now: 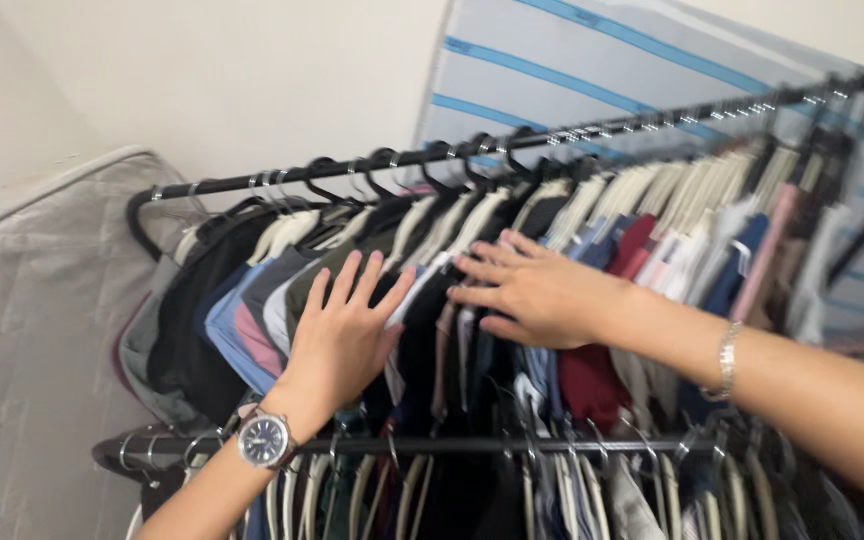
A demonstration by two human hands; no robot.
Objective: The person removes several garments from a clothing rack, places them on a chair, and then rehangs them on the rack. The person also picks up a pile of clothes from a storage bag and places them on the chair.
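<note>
- The left hand lies flat and open, fingers spread, on the shoulders of the hanging garments at the left part of the upper rail; it grips nothing.
- The right hand is also open, fingers stretched leftward and pressed on the garments at the middle of the row; its fingertips are near the left hand but apart from it.
- A wristwatch with a dark dial sits on the left wrist; a metal bracelet circles the right wrist.
- The clothes hang packed tight on pale hangers, so single pieces are hard to tell apart; only shoulders and colours show: black, blue, pink, dark red.
- A lower rail carries more hangers, cut off by the bottom edge.
- The right end of the rack blurs and runs out of view.
- A quilted grey mattress leans at the left, partly cut off.
- A striped blue and pale panel stands behind the rack, its lower part hidden by clothes.
</note>
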